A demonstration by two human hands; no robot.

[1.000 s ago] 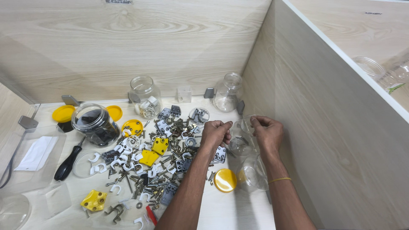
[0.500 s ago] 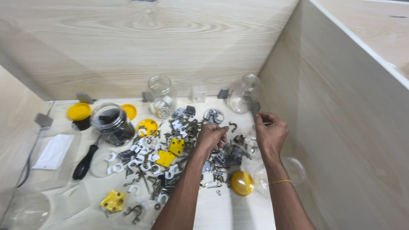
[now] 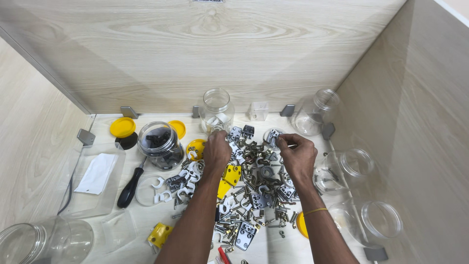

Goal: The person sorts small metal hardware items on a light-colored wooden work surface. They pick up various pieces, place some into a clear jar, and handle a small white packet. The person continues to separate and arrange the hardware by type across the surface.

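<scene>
Jar [image 3: 160,144] of black parts, upright

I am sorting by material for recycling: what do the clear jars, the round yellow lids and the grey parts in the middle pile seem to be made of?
Clear jars: see-through with soft glints, probably plastic, perhaps glass. Round yellow lids: opaque, evenly coloured, likely plastic. Grey pile of small parts: shiny brackets and screws, apparently metal; the white clips beside it look plastic.

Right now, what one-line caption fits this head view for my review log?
Both hands, left hand and right hand, pick through a pile of mixed metal hardware among clear jars on a wood-walled bench.
</scene>
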